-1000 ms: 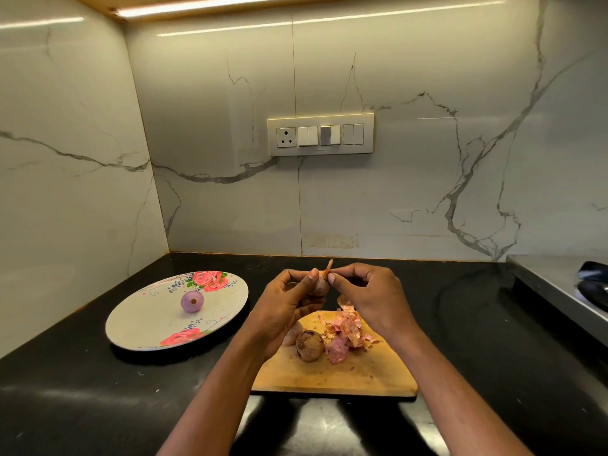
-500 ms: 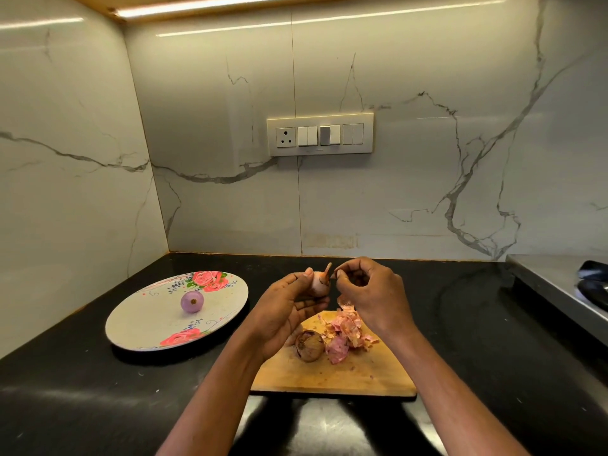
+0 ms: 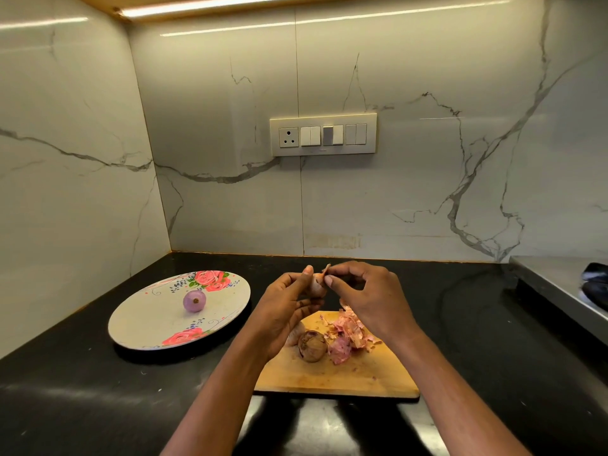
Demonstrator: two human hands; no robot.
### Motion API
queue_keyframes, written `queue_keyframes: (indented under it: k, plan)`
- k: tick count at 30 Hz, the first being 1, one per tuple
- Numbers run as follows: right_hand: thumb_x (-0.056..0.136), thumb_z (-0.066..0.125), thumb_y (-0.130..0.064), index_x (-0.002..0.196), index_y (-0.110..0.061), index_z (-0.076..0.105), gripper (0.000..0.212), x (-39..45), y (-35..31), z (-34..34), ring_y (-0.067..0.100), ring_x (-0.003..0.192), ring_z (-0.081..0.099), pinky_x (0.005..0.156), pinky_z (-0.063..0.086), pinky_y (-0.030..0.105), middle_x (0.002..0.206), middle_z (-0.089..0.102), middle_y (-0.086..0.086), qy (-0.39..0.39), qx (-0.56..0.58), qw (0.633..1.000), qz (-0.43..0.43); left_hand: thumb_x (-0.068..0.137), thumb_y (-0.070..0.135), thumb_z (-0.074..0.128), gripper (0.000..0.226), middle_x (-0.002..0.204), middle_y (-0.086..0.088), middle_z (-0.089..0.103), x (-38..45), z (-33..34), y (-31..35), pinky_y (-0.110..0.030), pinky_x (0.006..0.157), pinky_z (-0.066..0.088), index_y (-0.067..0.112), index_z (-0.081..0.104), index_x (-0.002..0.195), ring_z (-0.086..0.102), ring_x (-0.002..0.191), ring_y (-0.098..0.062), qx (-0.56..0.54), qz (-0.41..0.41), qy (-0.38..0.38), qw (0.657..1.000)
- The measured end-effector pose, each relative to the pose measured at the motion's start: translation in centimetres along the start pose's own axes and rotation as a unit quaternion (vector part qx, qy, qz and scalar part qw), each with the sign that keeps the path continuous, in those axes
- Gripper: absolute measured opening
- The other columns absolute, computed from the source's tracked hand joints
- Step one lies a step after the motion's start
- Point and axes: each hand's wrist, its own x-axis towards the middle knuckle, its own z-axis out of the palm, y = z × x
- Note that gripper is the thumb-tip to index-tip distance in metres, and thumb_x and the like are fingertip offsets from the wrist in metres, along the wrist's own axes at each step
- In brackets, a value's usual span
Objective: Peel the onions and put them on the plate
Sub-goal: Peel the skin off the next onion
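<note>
Marble walls meet at a corner behind our black bench, where a wooden cutting board sits in front of us. Our left hand cups a small onion above the board, fingers curled round it, while our right hand pinches a strip of dry skin at the onion's top between thumb and forefinger. One peeled onion already lies on the floral plate to our left, and an unpeeled onion waits on the board beside a pile of peelings.

We judge the onion light and firm, so a cupped hold is enough, but the bared flesh will likely be slick, so the holding fingers should stay on its sides. The papery skin looks brittle and apt to tear short; taking it near the tip and drawing down along the bulb should lift longer pieces.
</note>
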Motion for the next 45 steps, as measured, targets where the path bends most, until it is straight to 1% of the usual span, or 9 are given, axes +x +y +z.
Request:
queue_keyframes:
  k: [4, 9, 17, 23, 30, 34, 37, 41, 45]
  plan:
    - [0.090, 0.072, -0.029, 0.103, -0.028, 0.077, 0.014, -0.08, 0.20, 0.14, -0.004, 0.088, 0.066, 0.071, 0.056, 0.014, 0.088, 0.068, -0.025, 0.017, 0.000, 1.000, 0.000, 0.091, 0.035, 0.065, 0.035, 0.099, -0.011, 0.071, 0.00, 0.10, -0.08, -0.025, 0.073, 0.056, 0.007, 0.063, 0.112, 0.072, 0.087, -0.019, 0.019, 0.017, -0.001, 1.000]
    - [0.090, 0.072, -0.028, 0.098, -0.025, 0.077, 0.010, -0.28, 0.33, 0.35, -0.009, 0.088, 0.063, 0.068, 0.051, 0.007, 0.084, 0.068, -0.021, 0.035, 0.007, 0.999, 0.008, 0.080, 0.037, 0.070, 0.045, 0.092, -0.008, 0.075, -0.21, 0.11, -0.13, -0.025, 0.072, 0.056, 0.006, 0.063, 0.111, 0.073, 0.082, -0.017, 0.047, 0.037, -0.003, 0.998]
    - [0.088, 0.073, -0.023, 0.091, -0.029, 0.069, 0.008, -0.38, -0.07, 0.59, -0.002, 0.078, 0.065, 0.066, 0.050, 0.007, 0.082, 0.066, -0.019, 0.050, 0.007, 0.999, 0.020, 0.086, 0.038, 0.065, 0.040, 0.092, -0.008, 0.072, -0.05, 0.34, -0.13, -0.024, 0.073, 0.055, 0.005, 0.066, 0.109, 0.070, 0.081, -0.015, 0.034, 0.018, -0.019, 0.999]
    - [0.091, 0.069, -0.028, 0.102, -0.022, 0.072, 0.012, -0.11, 0.26, 0.17, 0.007, 0.087, 0.066, 0.071, 0.056, 0.016, 0.089, 0.069, -0.012, 0.036, 0.040, 0.997, 0.051, 0.074, 0.028, 0.074, 0.051, 0.116, -0.009, 0.069, -0.32, -0.02, 0.29, -0.024, 0.080, 0.054, 0.013, 0.063, 0.122, 0.066, 0.106, -0.020, 0.028, 0.026, -0.043, 0.998]
    - [0.092, 0.068, -0.028, 0.099, -0.027, 0.073, 0.008, 0.04, 0.03, -0.11, -0.001, 0.088, 0.066, 0.069, 0.054, 0.015, 0.089, 0.072, -0.012, 0.003, 0.102, 0.993, 0.062, 0.100, 0.037, 0.054, 0.038, 0.105, -0.014, 0.070, -0.21, 0.04, 0.27, -0.025, 0.074, 0.055, 0.007, 0.062, 0.122, 0.068, 0.086, -0.015, 0.005, 0.002, -0.042, 0.999]
    - [0.092, 0.066, -0.039, 0.103, -0.032, 0.073, 0.015, 0.04, -0.06, -0.20, -0.003, 0.091, 0.066, 0.075, 0.055, 0.018, 0.092, 0.073, -0.014, -0.010, 0.138, 0.988, 0.068, 0.100, 0.040, 0.052, 0.040, 0.106, -0.015, 0.072, -0.16, 0.13, 0.23, -0.026, 0.076, 0.055, 0.008, 0.062, 0.121, 0.069, 0.091, -0.019, 0.007, 0.009, -0.027, 1.000]
    - [0.083, 0.069, -0.049, 0.101, -0.032, 0.073, 0.024, -0.03, -0.14, -0.03, 0.000, 0.093, 0.068, 0.078, 0.057, 0.021, 0.093, 0.074, -0.014, -0.023, 0.147, 0.986, 0.070, 0.098, 0.040, 0.054, 0.040, 0.111, -0.015, 0.071, -0.12, 0.03, 0.23, -0.027, 0.080, 0.056, 0.009, 0.061, 0.122, 0.069, 0.100, -0.023, 0.016, 0.019, -0.018, 1.000]
    - [0.087, 0.074, -0.030, 0.097, -0.028, 0.076, 0.010, 0.10, 0.32, 0.15, 0.005, 0.092, 0.069, 0.078, 0.058, 0.027, 0.091, 0.075, -0.010, 0.003, 0.152, 0.986, 0.075, 0.100, 0.041, 0.051, 0.040, 0.109, -0.015, 0.069, -0.25, 0.21, 0.24, -0.025, 0.075, 0.055, 0.009, 0.062, 0.122, 0.069, 0.090, -0.017, 0.027, 0.016, -0.023, 0.999]
    - [0.091, 0.070, -0.026, 0.097, -0.032, 0.073, 0.009, 0.12, 0.36, 0.25, 0.004, 0.094, 0.069, 0.081, 0.061, 0.032, 0.093, 0.074, -0.011, -0.003, 0.131, 0.989, 0.069, 0.102, 0.044, 0.046, 0.043, 0.104, -0.015, 0.069, -0.37, 0.49, 0.27, -0.025, 0.070, 0.054, 0.009, 0.063, 0.120, 0.066, 0.086, -0.017, 0.026, -0.010, -0.021, 0.999]
